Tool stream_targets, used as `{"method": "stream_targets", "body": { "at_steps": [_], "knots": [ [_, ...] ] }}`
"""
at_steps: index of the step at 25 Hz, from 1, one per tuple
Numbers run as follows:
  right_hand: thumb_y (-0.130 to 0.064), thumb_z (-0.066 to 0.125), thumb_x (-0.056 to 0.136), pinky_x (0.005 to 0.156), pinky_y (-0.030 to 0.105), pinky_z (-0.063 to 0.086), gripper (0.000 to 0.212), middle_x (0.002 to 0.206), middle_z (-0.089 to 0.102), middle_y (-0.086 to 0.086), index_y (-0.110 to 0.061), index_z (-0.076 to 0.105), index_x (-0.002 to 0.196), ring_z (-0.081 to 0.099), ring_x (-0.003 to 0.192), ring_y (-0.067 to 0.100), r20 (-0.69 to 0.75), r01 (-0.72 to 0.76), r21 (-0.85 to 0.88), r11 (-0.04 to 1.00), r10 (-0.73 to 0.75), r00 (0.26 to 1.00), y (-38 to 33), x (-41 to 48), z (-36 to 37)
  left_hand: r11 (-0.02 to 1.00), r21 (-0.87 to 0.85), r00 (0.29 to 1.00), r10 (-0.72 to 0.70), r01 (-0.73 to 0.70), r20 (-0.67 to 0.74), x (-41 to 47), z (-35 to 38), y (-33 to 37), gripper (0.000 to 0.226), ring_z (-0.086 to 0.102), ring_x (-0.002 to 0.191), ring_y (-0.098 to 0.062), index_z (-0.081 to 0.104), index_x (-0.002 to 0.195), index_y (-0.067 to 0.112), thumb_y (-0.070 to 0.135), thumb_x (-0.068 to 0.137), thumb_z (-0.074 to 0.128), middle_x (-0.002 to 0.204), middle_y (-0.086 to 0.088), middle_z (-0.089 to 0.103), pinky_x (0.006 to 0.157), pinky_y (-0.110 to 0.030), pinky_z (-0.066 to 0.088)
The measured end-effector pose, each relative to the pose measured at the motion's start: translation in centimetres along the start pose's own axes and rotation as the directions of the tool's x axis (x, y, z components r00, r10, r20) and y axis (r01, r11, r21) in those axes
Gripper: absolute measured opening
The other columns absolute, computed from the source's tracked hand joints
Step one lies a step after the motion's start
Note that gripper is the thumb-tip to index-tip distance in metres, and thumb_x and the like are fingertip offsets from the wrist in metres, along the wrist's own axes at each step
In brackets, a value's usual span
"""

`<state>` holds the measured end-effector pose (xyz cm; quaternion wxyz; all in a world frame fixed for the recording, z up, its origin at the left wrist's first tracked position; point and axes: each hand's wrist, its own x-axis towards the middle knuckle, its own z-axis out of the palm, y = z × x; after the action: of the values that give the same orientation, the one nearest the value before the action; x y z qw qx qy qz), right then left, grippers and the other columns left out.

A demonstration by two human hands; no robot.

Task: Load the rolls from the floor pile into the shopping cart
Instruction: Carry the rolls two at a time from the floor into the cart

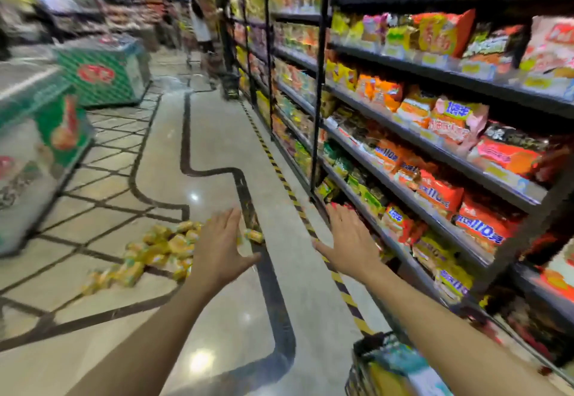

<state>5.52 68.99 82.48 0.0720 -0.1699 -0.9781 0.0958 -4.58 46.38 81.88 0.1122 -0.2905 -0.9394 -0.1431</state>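
A pile of yellow wrapped rolls [155,252] lies on the tiled floor at lower left of the aisle. My left hand [220,246] is stretched out with straight fingers, in front of the pile's right edge, holding nothing. My right hand [348,240] is also spread flat and empty, in front of the lowest shelves on the right. The shopping cart [372,361] shows only as a dark rim corner at the bottom edge, below my right forearm, with yellow and teal packs inside.
Tall shelving [435,153] full of snack bags lines the right side, edged by yellow-black floor tape [279,172]. Green chest freezers [102,72] stand on the left. A person [202,26] stands far down the aisle. The view is motion-blurred.
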Motion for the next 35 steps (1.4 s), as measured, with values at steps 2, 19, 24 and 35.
{"method": "stream_targets", "body": {
  "at_steps": [2, 19, 24, 35],
  "knots": [
    [-0.059, 0.046, 0.091, 0.118, 0.041, 0.021, 0.085, 0.160, 0.013, 0.004, -0.016, 0.008, 0.154, 0.013, 0.147, 0.026, 0.003, 0.110, 0.018, 0.994, -0.110, 0.994, -5.2, 2.3, 1.9, 0.988, 0.007, 0.988, -0.155, 0.155, -0.029, -2.1, -0.8, -5.7, 0.099, 0.045, 0.128, -0.037, 0.046, 0.137, 0.000, 0.051, 0.061, 0.083, 0.139, -0.020, 0.049, 0.107, -0.044, 0.036],
    [-0.051, 0.051, 0.092, 0.114, 0.035, 0.026, 0.080, 0.155, 0.025, 0.005, -0.012, 0.014, 0.152, 0.024, 0.141, 0.024, 0.160, 0.237, 0.141, 0.961, -0.258, 0.953, -28.8, 22.7, 14.5, 0.901, -0.038, 0.902, -0.432, 0.431, -0.004, 7.5, 2.6, -31.9, 0.101, 0.023, 0.144, -0.020, 0.020, 0.151, 0.010, 0.062, 0.076, 0.065, 0.156, -0.007, 0.024, 0.116, -0.030, 0.018],
    [-0.054, 0.048, 0.093, 0.116, 0.036, 0.024, 0.082, 0.158, 0.018, 0.004, -0.013, 0.010, 0.153, 0.018, 0.145, 0.024, 0.244, 0.140, 0.167, 0.976, -0.179, 0.953, -28.5, 31.7, 19.0, 0.904, -0.017, 0.902, -0.424, 0.427, 0.084, 15.2, 7.0, -35.4, 0.100, 0.019, 0.145, -0.020, 0.017, 0.152, 0.013, 0.061, 0.078, 0.064, 0.158, -0.004, 0.021, 0.117, -0.031, 0.017],
    [-0.050, 0.053, 0.091, 0.108, 0.040, 0.035, 0.074, 0.147, 0.036, 0.008, -0.013, 0.024, 0.148, 0.035, 0.135, 0.027, 0.373, -0.034, 0.224, 0.974, -0.054, 0.926, -26.2, 52.5, 26.4, 0.905, -0.043, 0.876, -0.397, 0.424, 0.273, 36.1, 16.8, -40.6, 0.095, 0.021, 0.144, -0.018, 0.017, 0.152, 0.014, 0.060, 0.081, 0.060, 0.158, -0.003, 0.021, 0.114, -0.030, 0.022]
  ]
}}
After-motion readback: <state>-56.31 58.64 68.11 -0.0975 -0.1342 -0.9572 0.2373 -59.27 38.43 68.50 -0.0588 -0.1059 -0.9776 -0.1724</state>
